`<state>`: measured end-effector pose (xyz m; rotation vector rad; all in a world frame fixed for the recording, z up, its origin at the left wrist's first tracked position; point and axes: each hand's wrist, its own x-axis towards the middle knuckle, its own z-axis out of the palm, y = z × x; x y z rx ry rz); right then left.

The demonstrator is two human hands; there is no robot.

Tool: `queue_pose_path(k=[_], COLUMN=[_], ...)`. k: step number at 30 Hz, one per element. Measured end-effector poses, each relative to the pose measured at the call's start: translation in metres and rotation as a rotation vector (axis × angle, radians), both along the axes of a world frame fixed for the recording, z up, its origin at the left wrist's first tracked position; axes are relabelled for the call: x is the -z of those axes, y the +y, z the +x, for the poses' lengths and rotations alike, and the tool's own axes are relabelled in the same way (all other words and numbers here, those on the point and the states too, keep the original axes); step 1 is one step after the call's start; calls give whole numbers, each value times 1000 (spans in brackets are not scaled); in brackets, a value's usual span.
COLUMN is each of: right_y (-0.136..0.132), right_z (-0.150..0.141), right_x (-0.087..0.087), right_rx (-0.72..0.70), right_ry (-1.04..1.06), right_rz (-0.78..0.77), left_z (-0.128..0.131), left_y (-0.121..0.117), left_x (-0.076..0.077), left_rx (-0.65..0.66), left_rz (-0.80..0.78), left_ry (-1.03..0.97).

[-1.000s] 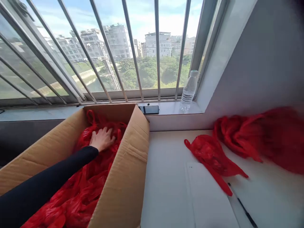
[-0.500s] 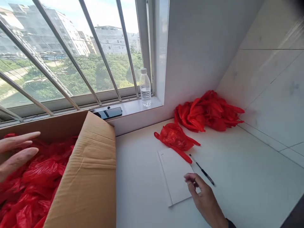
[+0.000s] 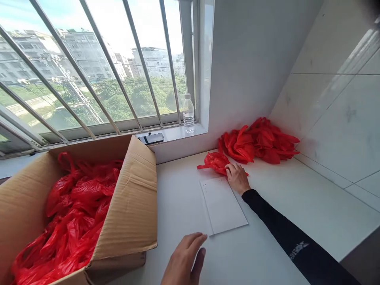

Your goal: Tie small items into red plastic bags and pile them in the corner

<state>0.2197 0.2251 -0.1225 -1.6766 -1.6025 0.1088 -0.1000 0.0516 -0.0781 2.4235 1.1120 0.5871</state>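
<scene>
My right hand (image 3: 238,179), in a black sleeve, rests on the near right side of a small crumpled red plastic bag (image 3: 214,161), its fingers curled against it. Just below lies a white notebook (image 3: 224,208), flat on the white tabletop. My left hand (image 3: 185,259) is in the air near the bottom middle, short of the notebook's lower edge. It is empty, with thumb and fingers apart. The pen does not show; my right hand and arm cover that area.
A cardboard box (image 3: 130,209) full of red plastic bags (image 3: 80,209) stands on the left. More red bags (image 3: 261,140) are heaped against the back wall. On the windowsill are a phone (image 3: 152,138) and a water bottle (image 3: 189,114). Metal bars cross the window.
My right hand has reached forward from the notebook onto the small red bag, which lies farther off the notebook. My left hand has come from over the box to the bottom middle.
</scene>
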Motion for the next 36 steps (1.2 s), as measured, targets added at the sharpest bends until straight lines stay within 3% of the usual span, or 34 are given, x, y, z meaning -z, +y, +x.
queue_pose_path(k=[4,7,11,16,18,21,23,26,29,32,36], right_y=[-28,-63,-110,-149,-159,-172,-182,-197,-205,-203,-195], right_z=[0,-10,-23,-28,-27,-29,-32,-40,-54,-66,-66], right_x=[-33,-46,-45,-27,-19,-11,-9,-11,-14,-14,-10], right_rx=[-55,-160,-359,-544,-582,-602,-529,-322,-363,-448,-442], right_ry=[194,413,768,1074,1122,1099,1007,686,241,34,106], right_rz=[50,-35,-276,-567,-625,-651,-605,-309,-42,-40,-70], left_z=[26,36,42,45,45,45,43,39,35,32,22], left_y=[9,4,-9,-16,-15,-13,-14,-19,-26,-31,-34], left_x=[57,76,80,64,57,49,46,43,37,29,30], left_rx=[-3,-16,-116,-412,-447,-366,-331,-353,-360,-352,-414], left_rz=[12,-19,-95,-192,-217,-236,-255,-298,-328,-339,-329], left_ry=[36,13,-87,-320,-405,-483,-513,-555,-583,-585,-585])
